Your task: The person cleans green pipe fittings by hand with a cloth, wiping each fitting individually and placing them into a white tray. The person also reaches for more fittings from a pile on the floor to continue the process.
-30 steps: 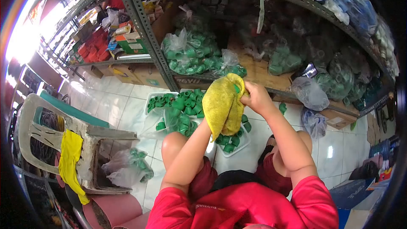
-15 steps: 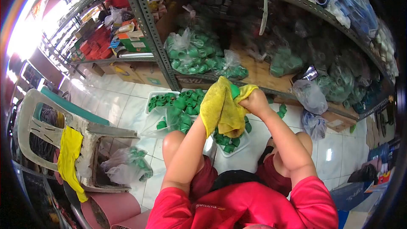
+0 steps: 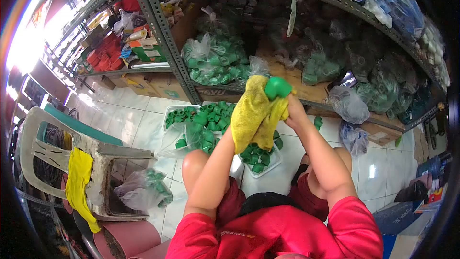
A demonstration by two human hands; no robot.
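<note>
A yellow cloth (image 3: pixel 251 112) drapes over my left hand, hiding its fingers; only the wrist (image 3: pixel 225 146) shows below. A green pipe elbow (image 3: pixel 278 88) sticks out at the top of the cloth, between both hands. My right hand (image 3: pixel 293 111) is closed on the right part of the cloth, just under the elbow. Beneath them on the floor stands a white tray (image 3: pixel 268 169) of green pipe fittings (image 3: pixel 254 156). Behind it is another white tray (image 3: pixel 168 115) heaped with similar fittings, with a clear plastic bag (image 3: pixel 175 139) against it.
A metal shelf rack (image 3: pixel 165 33) holds bagged green fittings (image 3: pixel 215 60) in front. To the left stands a worn plastic chair (image 3: pixel 93 172) with a yellow cloth (image 3: pixel 79 177) over it. Near it lies a bag of fittings (image 3: pixel 148 187). A cardboard box (image 3: pixel 381 134) sits at right.
The green elbow shows much more above the cloth now. Both hands and the cloth have shifted slightly, and my right hand has turned and risen less far outward.
</note>
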